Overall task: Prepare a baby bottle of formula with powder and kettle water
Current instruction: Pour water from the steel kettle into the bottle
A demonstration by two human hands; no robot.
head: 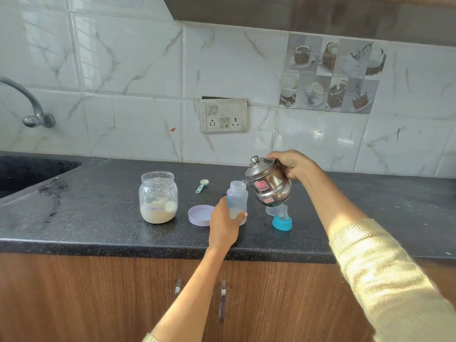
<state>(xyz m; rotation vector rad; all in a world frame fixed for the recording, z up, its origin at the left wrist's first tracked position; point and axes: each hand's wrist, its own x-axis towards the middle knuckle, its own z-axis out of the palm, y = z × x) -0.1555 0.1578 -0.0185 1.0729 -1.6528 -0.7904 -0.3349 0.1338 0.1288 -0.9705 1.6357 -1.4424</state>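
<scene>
Jar (158,197) sitting left on worktop (98,218); lid (199,215), bottle (237,202), teat (282,219) lying rightward; scoop (201,185) lying behind; kettle (269,185) hanging over teat.

The left hand (223,223) reaches forward on a bare forearm with fingers (240,215) curled in a grip, while the right hand (292,165), arm sleeved to mid-forearm, is raised, wrist bent, fingers clenched.

**Readable markings, head view**

I read one handwritten label on the glass jar (158,197): "Formula", in blue on a pale strip near its base. The steel kettle (270,185) carries two red stickers; I make out the lower one as roughly "NELLY", the upper one as illegible. I find no print legible on the baby bottle (237,202).
</scene>
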